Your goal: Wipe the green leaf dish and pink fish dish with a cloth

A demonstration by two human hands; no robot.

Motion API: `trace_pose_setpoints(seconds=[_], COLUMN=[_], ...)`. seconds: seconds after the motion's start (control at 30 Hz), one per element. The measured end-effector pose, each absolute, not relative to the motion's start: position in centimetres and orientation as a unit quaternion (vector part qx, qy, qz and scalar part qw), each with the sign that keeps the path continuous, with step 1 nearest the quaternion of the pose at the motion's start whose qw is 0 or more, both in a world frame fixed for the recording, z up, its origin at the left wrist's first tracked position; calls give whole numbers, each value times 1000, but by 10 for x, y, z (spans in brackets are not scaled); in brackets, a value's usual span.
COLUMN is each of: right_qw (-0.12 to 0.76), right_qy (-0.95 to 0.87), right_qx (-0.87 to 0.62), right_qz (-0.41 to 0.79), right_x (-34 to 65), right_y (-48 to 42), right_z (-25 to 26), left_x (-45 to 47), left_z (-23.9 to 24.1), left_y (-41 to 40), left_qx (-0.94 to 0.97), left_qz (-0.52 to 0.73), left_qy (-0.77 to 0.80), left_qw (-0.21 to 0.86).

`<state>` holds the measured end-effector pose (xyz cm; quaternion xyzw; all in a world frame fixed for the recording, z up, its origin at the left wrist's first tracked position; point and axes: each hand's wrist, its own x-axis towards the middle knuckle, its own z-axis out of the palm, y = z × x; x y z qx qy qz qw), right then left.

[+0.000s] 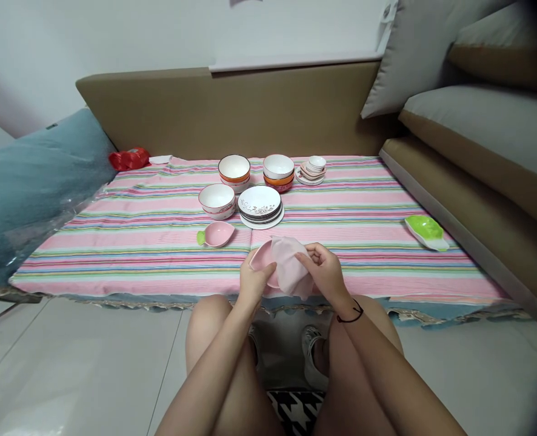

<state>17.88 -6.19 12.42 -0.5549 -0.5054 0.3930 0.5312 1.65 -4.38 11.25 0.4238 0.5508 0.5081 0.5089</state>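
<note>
The person's left hand (pixel 253 283) holds a small pink dish (pixel 262 257) over the near edge of the striped sheet (pixel 363 224). The right hand (pixel 325 269) pinches a pale pink cloth (pixel 290 266) that covers part of it. Another dish (pixel 219 234), pink with a green end, sits near the stacked plates (pixel 259 201). A green dish (pixel 425 230) lies far right.

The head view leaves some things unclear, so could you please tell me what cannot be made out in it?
Head view: right side of the held pink dish, covered by the pale pink cloth.
Head view: most fingers of the left hand, hidden beneath that dish.
Head view: faces of the lower plates, hidden by the patterned top plate.
Head view: right ends of the cushions, cut off by the darkened right edge.
</note>
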Motion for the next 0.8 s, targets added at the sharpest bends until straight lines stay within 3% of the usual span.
trace_pose_setpoints(seconds=[0.4, 0.6, 0.8], right_qw=[516, 526, 495], right_qy=[-528, -497, -529], right_qx=[-517, -557, -586], right_qz=[434, 408, 364], right_x=[177, 178, 176], right_y=[-62, -61, -62], right_z=[120, 117, 115], left_x=[11, 18, 18], left_z=[111, 119, 118], left_y=[-43, -46, -46], left_qx=[440, 450, 488], left_qz=[518, 513, 499], left_qy=[546, 512, 539], left_qw=[490, 522, 471])
